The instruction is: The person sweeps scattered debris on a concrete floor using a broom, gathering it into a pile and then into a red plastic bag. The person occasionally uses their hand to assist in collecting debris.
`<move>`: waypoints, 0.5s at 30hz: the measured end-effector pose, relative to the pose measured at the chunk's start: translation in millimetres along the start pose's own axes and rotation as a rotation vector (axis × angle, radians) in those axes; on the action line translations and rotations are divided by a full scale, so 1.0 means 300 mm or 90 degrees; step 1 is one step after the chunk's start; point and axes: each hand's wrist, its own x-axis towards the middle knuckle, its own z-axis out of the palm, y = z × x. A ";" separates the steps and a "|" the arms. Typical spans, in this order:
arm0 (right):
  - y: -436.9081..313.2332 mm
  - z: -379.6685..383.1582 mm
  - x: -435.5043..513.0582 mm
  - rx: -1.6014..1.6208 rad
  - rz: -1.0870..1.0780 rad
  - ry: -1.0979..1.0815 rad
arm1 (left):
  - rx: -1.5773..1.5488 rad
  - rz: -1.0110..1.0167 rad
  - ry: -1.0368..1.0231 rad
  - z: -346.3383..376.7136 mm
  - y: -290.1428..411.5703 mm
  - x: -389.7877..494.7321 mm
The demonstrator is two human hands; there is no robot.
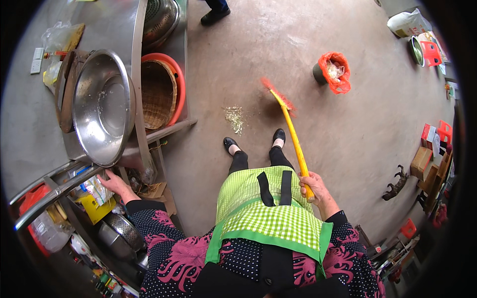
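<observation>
My right hand grips the yellow handle of a broom near its end. The broom's red bristles are out ahead of me, over a dark shadow on the floor. Left of them, just beyond my black shoes, lies a small pile of pale scraps. My left hand is at a metal rail, below a large stainless steel basin; its thumb and fingers look spread, but whether they hold the rail cannot be told.
A bin lined with a red plastic bag stands ahead on the right. A metal counter runs along the left, with a wicker basket on its lower shelf. A dark animal is on the floor at right. Another person's foot shows at the top.
</observation>
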 end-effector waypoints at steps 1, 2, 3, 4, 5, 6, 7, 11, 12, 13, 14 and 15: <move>-0.018 -0.002 0.007 -0.014 0.000 0.004 | 0.029 -0.016 0.030 -0.013 -0.001 -0.038; -0.031 0.001 0.022 -0.047 -0.001 -0.010 | -0.001 -0.051 0.032 -0.029 -0.014 -0.083; -0.035 0.009 0.039 -0.052 0.012 -0.015 | -0.034 -0.088 0.033 -0.037 -0.037 -0.141; -0.034 0.023 0.064 -0.059 0.024 -0.020 | -0.093 -0.098 0.054 -0.039 -0.069 -0.205; -0.030 0.035 0.087 -0.065 0.035 -0.026 | -0.144 -0.104 0.066 -0.037 -0.105 -0.265; -0.022 0.051 0.110 -0.039 0.056 -0.029 | -0.124 -0.138 0.032 -0.049 -0.144 -0.332; -0.014 0.063 0.131 -0.031 0.074 -0.055 | -0.096 -0.168 -0.013 -0.060 -0.178 -0.380; 0.026 0.113 0.186 0.065 0.103 -0.143 | 0.007 -0.405 -0.074 -0.068 -0.276 -0.640; 0.030 0.115 0.186 0.061 0.101 -0.163 | 0.012 -0.418 -0.069 -0.074 -0.282 -0.687; 0.028 0.111 0.186 0.058 0.092 -0.187 | 0.036 -0.427 -0.063 -0.071 -0.281 -0.751; 0.020 0.097 0.179 0.087 0.092 -0.204 | 0.084 -0.445 -0.077 -0.056 -0.274 -0.825; 0.007 0.079 0.170 0.125 0.095 -0.214 | 0.049 -0.475 -0.106 -0.076 -0.265 -0.872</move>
